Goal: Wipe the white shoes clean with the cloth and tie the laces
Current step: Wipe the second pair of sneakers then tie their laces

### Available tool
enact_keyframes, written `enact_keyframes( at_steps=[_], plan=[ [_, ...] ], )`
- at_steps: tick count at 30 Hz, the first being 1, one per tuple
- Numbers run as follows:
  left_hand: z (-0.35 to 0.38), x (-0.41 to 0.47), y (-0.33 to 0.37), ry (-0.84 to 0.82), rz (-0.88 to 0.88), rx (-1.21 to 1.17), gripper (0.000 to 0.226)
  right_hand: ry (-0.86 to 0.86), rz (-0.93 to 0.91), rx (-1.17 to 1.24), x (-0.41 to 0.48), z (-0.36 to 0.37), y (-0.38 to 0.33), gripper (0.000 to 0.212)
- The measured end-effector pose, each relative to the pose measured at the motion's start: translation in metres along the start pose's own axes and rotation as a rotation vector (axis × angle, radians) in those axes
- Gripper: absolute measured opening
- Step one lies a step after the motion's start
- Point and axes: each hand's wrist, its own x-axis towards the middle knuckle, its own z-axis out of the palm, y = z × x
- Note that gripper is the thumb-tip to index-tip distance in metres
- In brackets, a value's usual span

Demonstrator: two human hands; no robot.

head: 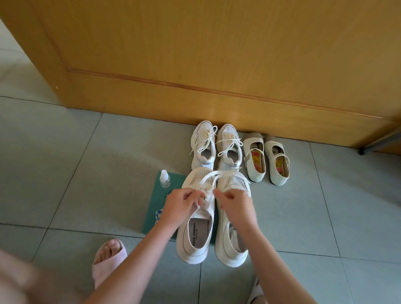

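- White shoes [232, 249], the nearest pair, stand side by side on the tiled floor [75, 166]. Their heels face the crouching person and their toes face the wooden door [201, 57], so the long axis runs straight away from the body.
- The left shoe [194, 241] has its outer edge on a green mat [154, 210] and is the one being worked on.
- The laces [217, 174] loop forward from its tongue, over the toe caps of both shoes and beyond the knuckles.
- The left hand [181, 205] hovers over that shoe's tongue, wrist bent down, its grip closed in a pinch on the laces.
- The right hand [235, 205] reaches in across the other shoe's forefoot, fingers curled, its grip also closed on the laces.
- The hands are nearly touching above the eyelets. Both are equally near the knot point, and the slack lies ahead of them, so tightening would likely mean drawing apart sideways.
- A small spray bottle [164, 179] stands on the mat. A blue-and-white scrap [158, 214] by the left wrist may be the cloth, though that cannot be confirmed.
- Laced trainers [215, 145] and strap shoes [265, 158] wait against the door.
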Motion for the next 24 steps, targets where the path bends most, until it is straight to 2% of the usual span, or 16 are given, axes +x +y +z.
enact_keyframes(
  at_steps=[2, 6, 11, 13, 17, 20, 24],
  plan=[
    [-0.001, 0.000, -0.003, -0.014, -0.003, 0.007, 0.028, -0.083, 0.049, 0.018, -0.006, 0.012, 0.004, 0.043],
    [-0.003, 0.001, -0.010, 0.014, -0.032, -0.039, 0.026, -0.044, 0.077, 0.092, -0.004, 0.026, 0.002, 0.038],
    [-0.003, 0.002, -0.003, -0.040, -0.061, -0.033, 0.021, -0.019, 0.112, 0.447, -0.001, 0.025, -0.003, 0.014],
    [-0.003, 0.004, -0.001, -0.126, -0.079, 0.006, 0.026, -0.046, 0.085, 0.528, -0.003, 0.021, -0.005, 0.017],
    [-0.001, 0.003, 0.007, -0.299, -0.047, 0.115, 0.033, -0.014, -0.125, 0.393, 0.004, 0.017, -0.008, 0.018],
    [-0.002, 0.003, 0.010, -0.273, -0.004, 0.109, 0.042, 0.024, -0.234, 0.294, 0.013, 0.016, -0.011, 0.013],
    [-0.006, 0.003, 0.018, -0.267, -0.022, 0.057, 0.030, -0.027, -0.274, 0.193, 0.016, 0.011, -0.005, 0.023]
  ],
)
